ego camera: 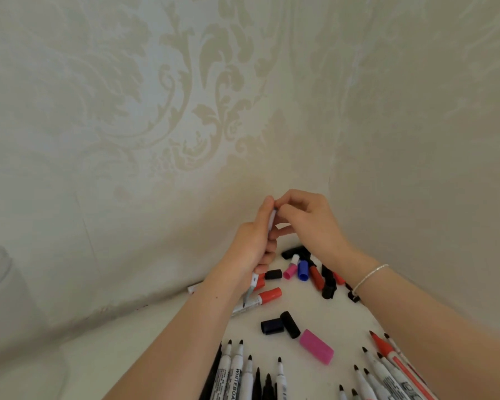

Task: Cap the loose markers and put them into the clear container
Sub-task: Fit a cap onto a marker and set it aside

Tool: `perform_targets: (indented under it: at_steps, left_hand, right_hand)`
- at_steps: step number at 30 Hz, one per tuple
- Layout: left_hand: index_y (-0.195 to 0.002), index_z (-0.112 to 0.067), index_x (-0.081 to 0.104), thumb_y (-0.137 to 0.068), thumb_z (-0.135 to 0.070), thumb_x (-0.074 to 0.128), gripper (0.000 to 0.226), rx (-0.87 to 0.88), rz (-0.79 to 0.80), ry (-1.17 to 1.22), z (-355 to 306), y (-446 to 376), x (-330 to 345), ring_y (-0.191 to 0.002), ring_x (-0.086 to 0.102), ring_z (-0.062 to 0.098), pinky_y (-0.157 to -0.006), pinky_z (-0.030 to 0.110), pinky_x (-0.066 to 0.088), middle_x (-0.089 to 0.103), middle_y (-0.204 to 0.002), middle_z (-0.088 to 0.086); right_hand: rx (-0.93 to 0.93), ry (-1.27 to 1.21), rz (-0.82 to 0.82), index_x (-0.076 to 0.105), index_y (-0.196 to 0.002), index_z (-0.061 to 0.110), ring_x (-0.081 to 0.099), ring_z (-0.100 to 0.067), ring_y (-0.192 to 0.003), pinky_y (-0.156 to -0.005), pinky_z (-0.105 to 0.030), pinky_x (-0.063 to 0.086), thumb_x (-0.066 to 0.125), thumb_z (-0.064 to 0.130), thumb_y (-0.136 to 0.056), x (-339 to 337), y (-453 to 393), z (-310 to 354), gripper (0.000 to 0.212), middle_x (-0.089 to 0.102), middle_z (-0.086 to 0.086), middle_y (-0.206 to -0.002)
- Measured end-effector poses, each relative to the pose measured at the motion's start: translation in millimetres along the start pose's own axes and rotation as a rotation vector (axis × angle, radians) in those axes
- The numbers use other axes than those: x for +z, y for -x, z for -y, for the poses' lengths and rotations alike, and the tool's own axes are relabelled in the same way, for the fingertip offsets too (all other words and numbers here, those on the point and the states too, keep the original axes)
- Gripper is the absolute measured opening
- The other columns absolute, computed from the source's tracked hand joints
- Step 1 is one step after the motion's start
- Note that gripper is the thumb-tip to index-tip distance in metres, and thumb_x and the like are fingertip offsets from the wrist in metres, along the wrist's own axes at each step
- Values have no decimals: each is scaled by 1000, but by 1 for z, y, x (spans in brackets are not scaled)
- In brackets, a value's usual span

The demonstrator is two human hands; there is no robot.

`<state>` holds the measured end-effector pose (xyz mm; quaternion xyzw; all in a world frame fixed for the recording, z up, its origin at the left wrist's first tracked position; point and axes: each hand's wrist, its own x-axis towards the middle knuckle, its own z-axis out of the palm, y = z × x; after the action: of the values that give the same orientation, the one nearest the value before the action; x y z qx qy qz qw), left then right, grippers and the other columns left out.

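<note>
White marker [272,219] is standing upright at frame centre, left hand [253,249] gripping its barrel, right hand [306,223] pinching its top end

illumination: soft, diffuse and even – no hard-edged shadows and no glare. a faint shadow lies on the wall [272,180] just above the raised hands, and the lower left corner is dimmer. overall tone is pale and low in contrast. wide-angle distortion bends the wallpaper pattern toward the edges. sharpness is moderate – the markers [237,370] along the bottom edge are slightly soft, their print only partly legible.
</note>
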<state>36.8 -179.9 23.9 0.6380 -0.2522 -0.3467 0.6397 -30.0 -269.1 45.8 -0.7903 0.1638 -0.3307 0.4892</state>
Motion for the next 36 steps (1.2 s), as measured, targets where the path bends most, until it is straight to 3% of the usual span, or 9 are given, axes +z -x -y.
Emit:
perform_targets:
  at_steps: [5,9,12,14,17,22,27,30,36]
  left_hand:
    - [-57,-21,30,-91,-63,40,55,26,-49,5,4,0,8,-39,18,11,-41,22,14,23,-49,-4]
    - [-54,-23,26,-87,-61,41,53,43,-88,41,3,-4,3,-42,15,12,-42,24,13,21,-51,-5]
    - [-52,-22,23,-84,-57,41,50,33,-57,41,4,-5,2,-43,12,13,-45,26,11,18,-51,-5]
    - [-53,-22,21,-84,-55,40,49,36,-18,68,2,-4,3,-44,10,13,-45,25,10,16,-49,-5]
    - [-56,-21,17,-85,-56,38,50,25,39,144,-4,-1,1,-43,8,12,-41,23,9,13,-48,-6]
    - [-52,-22,15,-85,-69,34,60,6,85,222,-13,2,-5,-41,9,13,-39,22,11,11,-46,-6]
    - [-50,-21,16,-83,-70,38,63,23,120,258,-17,4,-5,-39,10,12,-36,20,14,10,-45,-5]
    - [-48,-21,19,-85,-59,38,56,68,118,314,-18,7,-2,-39,9,12,-37,20,11,10,-45,-5]
    - [-48,-19,23,-86,-52,35,52,151,64,413,-19,10,0,-36,10,11,-39,19,10,13,-42,-5]
  right_hand:
    - [94,-131,27,68,-87,-3,71,-26,-82,-86,-43,56,44,-12,-82,-9,1,-3,27,73,-18,-85]
    - [265,-371,217,67,-111,10,70,-20,-96,-88,-33,55,43,-8,-87,-16,-1,-14,38,74,-8,-101]
    - [326,187,56,69,-101,13,66,-24,-88,-82,-33,54,51,-4,-84,-14,-15,-51,30,72,-8,-96]
    - [299,685,148,70,-97,11,64,-26,-92,-84,-36,54,49,-1,-81,-14,-21,-75,29,69,-9,-101]
    - [283,1040,270,67,-99,11,63,-27,-88,-73,-33,53,51,10,-85,-15,-21,-93,22,66,-9,-100]
    - [160,1207,249,56,-86,13,51,-25,-82,-73,-30,35,52,30,-91,-8,-26,-95,18,62,-8,-94]
    - [145,1294,221,56,-95,15,57,-28,-100,-88,-35,35,47,23,-91,7,-29,-99,13,64,-8,-106]
    - [210,1246,184,50,-88,17,58,-27,-99,-89,-36,33,46,17,-87,14,-30,-100,4,65,-8,-104]
    - [486,978,118,43,-100,15,57,-26,-96,-88,-37,37,51,25,-81,7,-36,-103,23,59,-4,-96]
